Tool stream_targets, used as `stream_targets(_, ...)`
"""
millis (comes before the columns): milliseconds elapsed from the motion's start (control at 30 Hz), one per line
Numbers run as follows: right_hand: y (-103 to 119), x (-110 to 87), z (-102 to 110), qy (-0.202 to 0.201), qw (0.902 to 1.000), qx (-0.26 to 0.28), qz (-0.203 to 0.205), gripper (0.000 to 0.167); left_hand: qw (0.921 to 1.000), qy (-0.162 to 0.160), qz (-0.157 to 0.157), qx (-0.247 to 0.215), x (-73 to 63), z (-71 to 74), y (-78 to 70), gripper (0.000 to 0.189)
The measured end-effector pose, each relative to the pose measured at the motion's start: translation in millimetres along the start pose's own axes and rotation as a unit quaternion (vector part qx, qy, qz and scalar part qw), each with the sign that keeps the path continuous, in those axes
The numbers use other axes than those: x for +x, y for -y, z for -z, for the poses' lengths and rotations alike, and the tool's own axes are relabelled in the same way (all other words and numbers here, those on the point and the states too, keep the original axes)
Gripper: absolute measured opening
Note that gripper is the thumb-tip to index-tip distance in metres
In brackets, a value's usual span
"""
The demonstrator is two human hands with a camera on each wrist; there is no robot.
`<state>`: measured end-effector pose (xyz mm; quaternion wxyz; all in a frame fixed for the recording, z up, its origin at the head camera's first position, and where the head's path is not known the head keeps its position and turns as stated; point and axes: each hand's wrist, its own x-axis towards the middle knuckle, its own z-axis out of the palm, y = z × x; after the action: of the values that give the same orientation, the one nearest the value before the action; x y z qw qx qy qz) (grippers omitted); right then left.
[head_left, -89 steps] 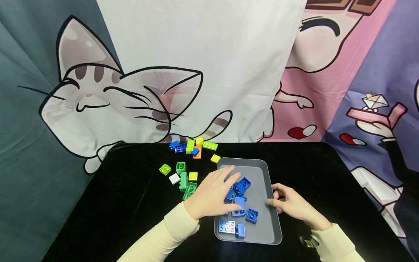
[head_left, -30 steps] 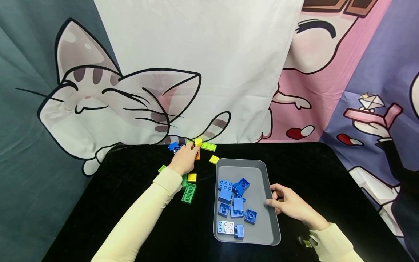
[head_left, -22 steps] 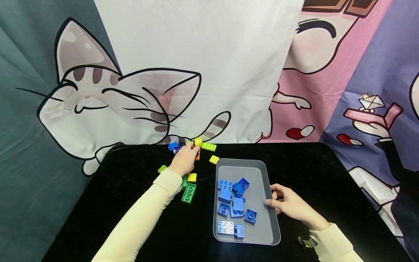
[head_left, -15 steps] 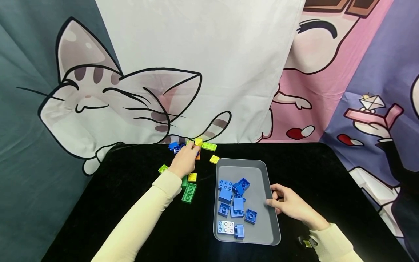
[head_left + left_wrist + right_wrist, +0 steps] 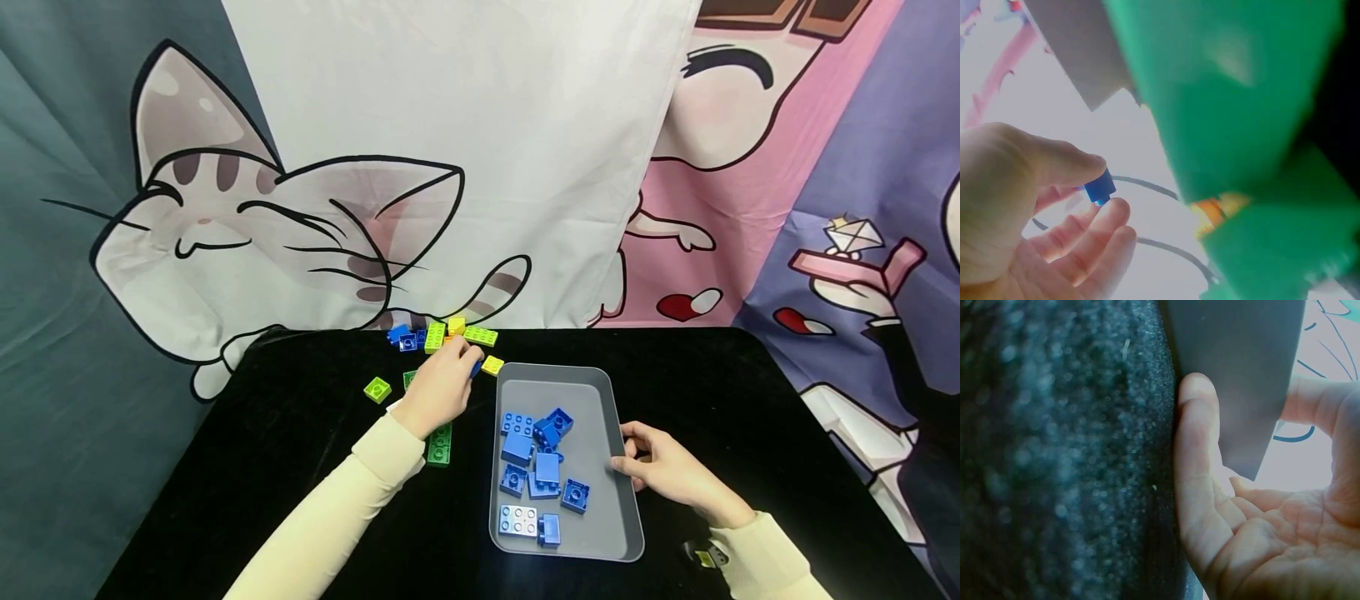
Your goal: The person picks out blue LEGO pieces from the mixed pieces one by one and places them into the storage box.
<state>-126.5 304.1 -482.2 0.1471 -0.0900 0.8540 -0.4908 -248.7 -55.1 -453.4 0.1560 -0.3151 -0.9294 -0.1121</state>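
Note:
My left hand pinches a small blue toy brick between thumb and fingers, left of the tray's far corner. In the head view only a sliver of that brick shows below the fingertips. My right hand grips the right rim of the grey tray, thumb over the edge and fingers outside; the right wrist view shows the tray wall between thumb and fingers. Several blue bricks lie in the tray's left and near part, some overlapping.
Yellow-green bricks, blue bricks and a yellow brick lie at the table's back edge. Nearer are a lime brick and a green brick, partly behind the left arm. A patterned curtain hangs behind the black table.
My left hand left the tray, reached the back pile and took a small blue brick from on top of the orange one. Now it has drawn back toward the tray. The right hand stays put.

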Motion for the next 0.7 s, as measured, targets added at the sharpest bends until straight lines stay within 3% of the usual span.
stream_targets(200,0.0,-0.4,-0.3,-0.003,1.0,0.001,-0.001,0.04,0.9991,-0.014,-0.039,-0.012,-9.2,10.4,-33.2,0.032)
stream_targets(467,-0.6,-0.1,0.0,0.001,1.0,0.006,-0.002,0.041,0.9957,0.003,-0.09,-0.023,-27.1,19.7,-75.4,0.032)
stream_targets(700,-1.0,0.2,0.2,0.002,1.0,0.005,-0.001,0.041,0.9916,0.022,-0.125,-0.026,-42.6,21.6,-100.7,0.034)
